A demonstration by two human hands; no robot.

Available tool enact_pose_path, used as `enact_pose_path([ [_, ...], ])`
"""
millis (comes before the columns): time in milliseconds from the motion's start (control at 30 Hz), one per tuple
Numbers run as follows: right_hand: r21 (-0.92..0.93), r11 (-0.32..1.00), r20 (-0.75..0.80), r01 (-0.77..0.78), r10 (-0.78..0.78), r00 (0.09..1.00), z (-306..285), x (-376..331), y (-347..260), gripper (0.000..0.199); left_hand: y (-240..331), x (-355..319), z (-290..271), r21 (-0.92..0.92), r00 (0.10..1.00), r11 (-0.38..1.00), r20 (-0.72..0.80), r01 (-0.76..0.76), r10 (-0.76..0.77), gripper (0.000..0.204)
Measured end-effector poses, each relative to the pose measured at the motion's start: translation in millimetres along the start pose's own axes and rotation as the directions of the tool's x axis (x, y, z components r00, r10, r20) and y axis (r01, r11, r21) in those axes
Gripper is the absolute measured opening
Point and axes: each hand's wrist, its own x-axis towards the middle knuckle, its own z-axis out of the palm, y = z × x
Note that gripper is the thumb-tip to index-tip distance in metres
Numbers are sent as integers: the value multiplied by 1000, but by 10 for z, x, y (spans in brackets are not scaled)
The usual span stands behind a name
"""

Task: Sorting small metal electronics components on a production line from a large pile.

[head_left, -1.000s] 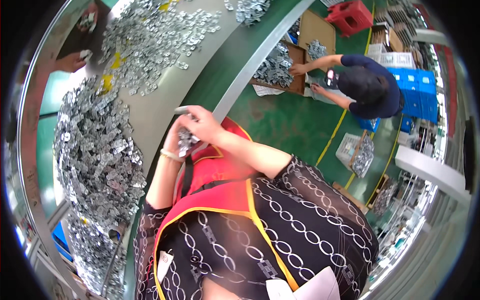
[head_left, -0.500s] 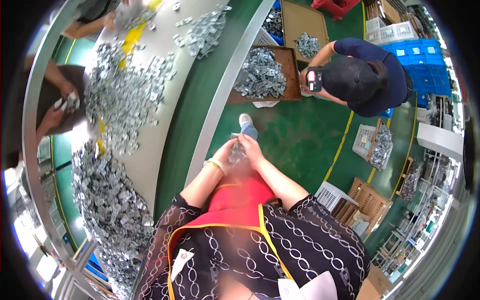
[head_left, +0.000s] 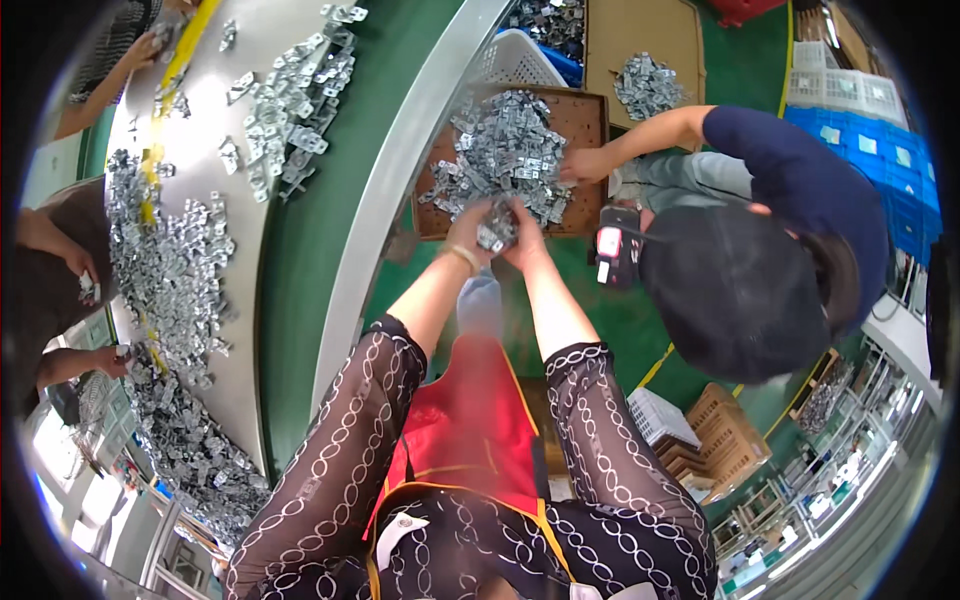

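My left hand (head_left: 467, 226) and my right hand (head_left: 524, 232) are pressed together around a handful of small silver metal parts (head_left: 494, 234). They hover over the near edge of a brown cardboard tray (head_left: 585, 118) on the green floor, which holds a heap of the same metal parts (head_left: 505, 150). A wristband shows on my left wrist. My sleeves are black with a white chain pattern.
A person in a dark blue shirt and black cap (head_left: 745, 290) crouches at the right, a hand (head_left: 578, 166) on the tray's heap. A long grey table (head_left: 250, 180) at the left carries several piles of parts. Other people's hands (head_left: 110, 355) work at its far side. A white basket (head_left: 515, 62) sits beyond the tray.
My view has swung from the table toward the floor. Both hands moved forward with the parts from near my chest to above the cardboard tray, close to the crouching person.
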Motion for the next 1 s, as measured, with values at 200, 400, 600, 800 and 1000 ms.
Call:
enact_pose_path([
  [200, 50, 990, 200, 134, -141, 970, -212, 737, -270, 45, 313, 498, 147, 31, 999, 999, 21, -32, 31, 45],
  [400, 119, 960, -43, 253, -250, 967, -37, 868, 41, 56, 153, 798, -453, 254, 856, 818, 187, -516, 482, 43],
  [600, 11, 926, -269, 377, -361, 893, -1183, 1043, -49, 60, -345, -439, -180, 87, 973, 994, 215, 69, -86, 42],
  [800, -151, 944, -178, 294, -319, 931, -663, -7, 660, 58, -345, -2404, -1310, 178, 955, 984, 296, -30, -24, 35],
  [1000, -616, 783, -231, 89, -287, 930, -803, -968, 1402, 55, -219, -4058, -2682, 515, 955, 810, 62, -280, 290, 36],
])
